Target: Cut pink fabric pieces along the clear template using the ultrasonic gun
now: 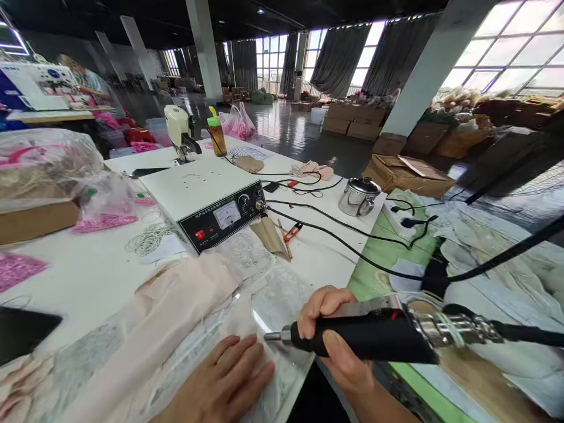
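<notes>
My right hand (331,341) is wrapped round the black grip of a corded handheld tool (379,335), held level with its metal tip pointing left over the table edge. My left hand (229,379) lies flat, fingers stretched out, pressing on white lace and clear film (268,299) at the near edge of the white table (88,276). A strip of pale pink fabric (176,311) lies just left of that hand. The tool's black cable (484,267) runs off to the right and back towards a white control box with a dial (211,202).
On the table stand a steel pot (359,197), orange-handled snips (291,232), a yellow bottle (217,135), a small white machine (178,129) and bags of pink material (48,170). Green and white cloth (396,247) is piled at right. Cardboard boxes (405,173) sit on the floor beyond.
</notes>
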Demonstrator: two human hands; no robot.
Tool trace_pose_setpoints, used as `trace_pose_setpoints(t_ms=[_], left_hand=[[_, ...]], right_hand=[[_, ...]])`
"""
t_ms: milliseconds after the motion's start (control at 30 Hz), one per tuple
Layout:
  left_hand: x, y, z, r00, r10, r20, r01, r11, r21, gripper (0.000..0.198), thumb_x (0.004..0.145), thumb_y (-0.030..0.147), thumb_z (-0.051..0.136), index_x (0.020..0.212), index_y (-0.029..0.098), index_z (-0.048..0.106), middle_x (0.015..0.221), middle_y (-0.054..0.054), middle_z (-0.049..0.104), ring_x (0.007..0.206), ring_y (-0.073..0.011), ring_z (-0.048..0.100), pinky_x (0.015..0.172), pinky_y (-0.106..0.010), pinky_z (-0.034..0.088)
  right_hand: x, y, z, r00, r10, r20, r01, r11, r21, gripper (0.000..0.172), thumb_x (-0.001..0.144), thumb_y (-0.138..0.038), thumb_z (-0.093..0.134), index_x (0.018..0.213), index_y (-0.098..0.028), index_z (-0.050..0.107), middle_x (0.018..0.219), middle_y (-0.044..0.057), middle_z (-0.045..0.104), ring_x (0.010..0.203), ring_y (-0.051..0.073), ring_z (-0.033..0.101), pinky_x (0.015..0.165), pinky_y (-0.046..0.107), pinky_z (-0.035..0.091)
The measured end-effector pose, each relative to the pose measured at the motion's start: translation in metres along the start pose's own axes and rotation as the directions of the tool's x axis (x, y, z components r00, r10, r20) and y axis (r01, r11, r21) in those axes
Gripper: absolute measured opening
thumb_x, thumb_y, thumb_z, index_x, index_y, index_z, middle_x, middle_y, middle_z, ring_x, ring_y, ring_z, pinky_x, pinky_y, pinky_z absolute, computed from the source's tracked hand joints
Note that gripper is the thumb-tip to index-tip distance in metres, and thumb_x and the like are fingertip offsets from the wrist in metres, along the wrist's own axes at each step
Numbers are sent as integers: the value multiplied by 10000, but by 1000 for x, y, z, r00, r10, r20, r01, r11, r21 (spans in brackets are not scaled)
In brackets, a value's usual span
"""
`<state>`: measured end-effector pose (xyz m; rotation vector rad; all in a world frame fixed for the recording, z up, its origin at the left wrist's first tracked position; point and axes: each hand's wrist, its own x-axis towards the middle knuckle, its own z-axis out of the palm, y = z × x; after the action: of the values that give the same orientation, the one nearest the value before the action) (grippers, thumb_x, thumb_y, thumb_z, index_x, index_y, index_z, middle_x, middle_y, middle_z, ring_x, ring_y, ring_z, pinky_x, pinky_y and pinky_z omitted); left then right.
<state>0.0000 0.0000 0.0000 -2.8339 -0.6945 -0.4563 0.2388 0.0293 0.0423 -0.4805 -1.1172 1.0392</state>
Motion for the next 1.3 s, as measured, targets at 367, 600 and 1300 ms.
trace_pose_setpoints(t_ms=[367,600,1300], left_hand=[[-34,27,9,995,-73,-73,80,992,99,416,1118,220,311,1405,211,611,1403,-57,644,1348,-232,549,1107,-341,471],[-13,20,-15,999,-48,7,48,998,38,484,1122,201,212,1401,161,605,1448,-52,609,1415,-212,472,1186,-365,360],[-11,5,9,993,-65,-99,63,998,-29,346,1081,194,404,1315,201,658,1336,-84,668,1266,-227,588,1155,-433,412]], right_hand=[[-31,0,-11,996,72,52,-70,997,-38,140,937,-359,614,1031,-281,546,895,16,533,628,132,559,572,319,515],[-35,-9,-12,992,94,88,-89,994,-57,153,938,-384,602,1051,-304,538,908,16,549,624,137,562,580,323,510],[-20,-14,-5,996,51,72,-43,994,-100,127,944,-379,584,1041,-319,526,810,1,556,585,150,540,534,323,500]])
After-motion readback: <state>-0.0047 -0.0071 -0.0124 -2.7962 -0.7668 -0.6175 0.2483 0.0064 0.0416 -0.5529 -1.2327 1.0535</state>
